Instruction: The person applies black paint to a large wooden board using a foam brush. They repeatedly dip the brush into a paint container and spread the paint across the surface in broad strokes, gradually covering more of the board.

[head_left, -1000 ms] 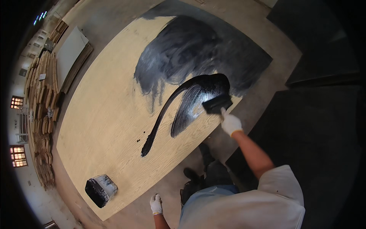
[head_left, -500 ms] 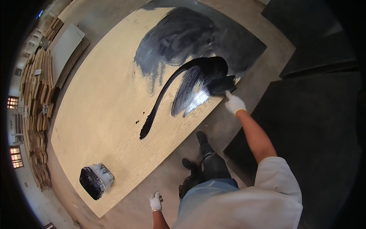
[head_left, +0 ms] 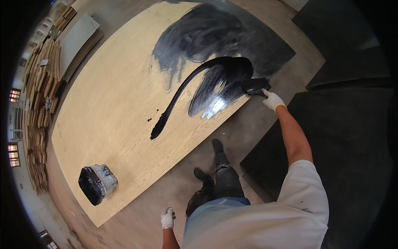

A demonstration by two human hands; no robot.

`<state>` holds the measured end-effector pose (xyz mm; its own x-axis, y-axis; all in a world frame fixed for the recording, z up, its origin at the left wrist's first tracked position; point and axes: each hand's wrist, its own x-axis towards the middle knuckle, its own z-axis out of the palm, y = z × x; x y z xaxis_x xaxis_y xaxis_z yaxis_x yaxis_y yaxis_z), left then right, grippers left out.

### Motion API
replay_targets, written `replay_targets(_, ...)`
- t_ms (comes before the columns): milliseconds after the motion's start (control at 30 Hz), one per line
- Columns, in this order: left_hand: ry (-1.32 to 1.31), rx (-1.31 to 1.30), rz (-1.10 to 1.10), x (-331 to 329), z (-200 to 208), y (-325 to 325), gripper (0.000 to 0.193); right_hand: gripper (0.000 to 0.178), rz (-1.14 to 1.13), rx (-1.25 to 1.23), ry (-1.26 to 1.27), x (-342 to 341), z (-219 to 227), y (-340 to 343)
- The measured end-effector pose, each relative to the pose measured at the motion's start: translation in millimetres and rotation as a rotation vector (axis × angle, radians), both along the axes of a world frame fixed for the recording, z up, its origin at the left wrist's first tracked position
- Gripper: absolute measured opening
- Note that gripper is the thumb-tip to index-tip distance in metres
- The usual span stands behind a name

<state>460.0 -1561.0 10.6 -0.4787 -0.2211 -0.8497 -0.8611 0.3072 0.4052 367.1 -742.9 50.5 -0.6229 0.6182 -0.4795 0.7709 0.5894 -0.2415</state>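
Hands well apart. Right hand (head_left: pixel 273 100), gloved, closed on the handle of a wide black spreader (head_left: pixel 256 85), its head at the edge of the wood-grained panel (head_left: pixel 120 108), beside wet black coating (head_left: pixel 238 64). Left hand (head_left: pixel 168 218) low, fingers curled; from here, cannot tell if anything is inside. Judgement: spreader light, fairly stiff, slippery where coated; best held by the handle.

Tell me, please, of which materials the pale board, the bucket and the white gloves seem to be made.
Pale board: wood or wood veneer, matte where bare; streaky grain shows, though a printed surface is possible.
Bucket: probably plastic, smooth under dark smears, judging by its pale wall and angular shape.
White gloves: likely soft knitted fabric, matte, with a yellow-edged cuff; fibre unclear.
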Motion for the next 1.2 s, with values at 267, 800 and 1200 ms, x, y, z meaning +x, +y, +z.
replay_targets(267, -0.115, -0.065, -0.093, 12.5, 2.2, -7.6, 0.041, 0.067, 0.128, -0.058, 0.073, 36.1, -4.7, -162.7)
replay_targets(800, 0.029, -0.05, -0.105, -48.0, 8.3, 97.5, 0.035, 0.066, 0.103, 0.102, -0.083, 26.7, 14.4, -11.1)
replay_targets(1200, -0.087, -0.021, -0.309, 7.6, -6.3, 127.6, 0.042, 0.07, 0.267, -0.059, -0.074, 40.5, 2.6, -137.9)
